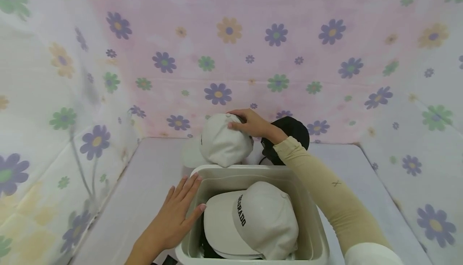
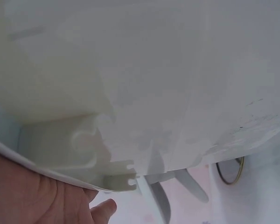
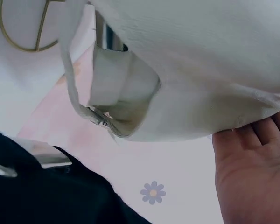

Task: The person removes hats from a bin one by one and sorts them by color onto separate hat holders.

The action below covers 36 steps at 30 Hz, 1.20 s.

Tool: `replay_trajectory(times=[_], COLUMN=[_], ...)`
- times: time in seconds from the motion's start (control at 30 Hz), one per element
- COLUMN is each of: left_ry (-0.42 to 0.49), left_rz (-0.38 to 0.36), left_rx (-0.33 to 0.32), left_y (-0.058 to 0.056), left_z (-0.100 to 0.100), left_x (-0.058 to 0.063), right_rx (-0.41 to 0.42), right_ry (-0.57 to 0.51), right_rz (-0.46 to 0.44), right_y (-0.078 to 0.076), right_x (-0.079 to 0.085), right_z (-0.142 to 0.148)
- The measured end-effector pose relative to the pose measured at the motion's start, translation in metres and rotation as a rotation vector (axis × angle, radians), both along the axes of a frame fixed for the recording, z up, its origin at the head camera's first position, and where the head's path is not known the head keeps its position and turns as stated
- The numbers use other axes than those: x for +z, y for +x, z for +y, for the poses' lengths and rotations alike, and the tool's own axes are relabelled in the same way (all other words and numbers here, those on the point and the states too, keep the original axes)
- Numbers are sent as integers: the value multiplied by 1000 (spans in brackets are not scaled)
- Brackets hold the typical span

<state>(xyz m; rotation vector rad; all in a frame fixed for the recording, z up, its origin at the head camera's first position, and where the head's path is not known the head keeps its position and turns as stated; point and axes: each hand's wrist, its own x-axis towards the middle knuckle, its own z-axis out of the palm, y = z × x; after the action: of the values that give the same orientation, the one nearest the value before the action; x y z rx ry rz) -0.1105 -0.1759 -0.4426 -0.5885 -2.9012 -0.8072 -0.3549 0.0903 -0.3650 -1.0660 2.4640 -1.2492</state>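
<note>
A white cap [image 1: 226, 140] sits behind the bin, with its brim to the left. My right hand [image 1: 253, 124] grips the crown from the right, thumb on the near side and fingers over the top. In the right wrist view, the cap's back opening and strap [image 3: 100, 119] show beside the fingers. My left hand [image 1: 179, 212] lies along the left rim of a pale plastic bin [image 1: 311, 224], fingers straight. Inside the bin rests another white cap [image 1: 269, 216] lettered COLORADO, with something dark partly hidden under it.
A black cap [image 1: 293, 134] stands right of the held cap, behind my right forearm. Gold wire loops [image 3: 37, 49] show beyond the caps. Flower-patterned cloth [image 1: 249, 48] walls the back and sides of the white table [image 1: 144, 168].
</note>
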Motion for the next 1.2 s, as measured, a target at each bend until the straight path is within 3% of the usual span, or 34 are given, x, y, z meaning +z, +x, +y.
replay_trajectory(times=[0.2, 0.5, 0.87, 1.07, 1.2], left_ry=[-10, -37, -21, 4, 167], left_rz=[9, 26, 47, 157, 274], left_rx=[8, 17, 5, -52, -60], left_y=[0, 0, 0, -6, -20], left_z=[1, 2, 0, -6, -18], left_x=[1, 1, -1, 1, 7], right_rx=[-55, -70, -83, -128, -174], right_ry=[54, 165, 197, 218, 195], right_rz=[15, 18, 15, -7, -28], right_y=[1, 10, 21, 34, 39], right_x=[-4, -1, 1, 8, 11], right_z=[0, 2, 10, 24, 33])
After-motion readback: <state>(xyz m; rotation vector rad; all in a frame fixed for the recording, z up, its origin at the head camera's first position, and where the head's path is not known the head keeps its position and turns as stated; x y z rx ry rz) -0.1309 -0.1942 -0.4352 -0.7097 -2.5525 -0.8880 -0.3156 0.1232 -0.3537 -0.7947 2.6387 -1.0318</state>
